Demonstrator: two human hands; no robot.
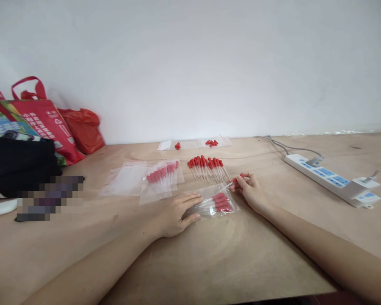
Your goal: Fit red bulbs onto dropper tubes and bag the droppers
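Observation:
A clear plastic bag (pixel 212 202) holding several red-capped droppers lies flat on the wooden table (pixel 190 262). My left hand (pixel 178 214) rests on its left end, fingers spread. At the bag's upper right, my right hand (pixel 249 190) pinches a dropper (pixel 238 179) by its red bulb, the thin clear tube pointing left over the bag. Just behind is a fanned row of loose droppers (pixel 208 165). Left of that row, filled bags (pixel 161 178) overlap flat bags (pixel 125 180).
Loose red bulbs (pixel 211 143) lie on clear plastic near the wall. A white power strip (pixel 327 176) with plugs and cables is on the right. Shopping bags (pixel 47 123), a black cloth item (pixel 22 165) and a pixelated object (pixel 51 198) are on the left.

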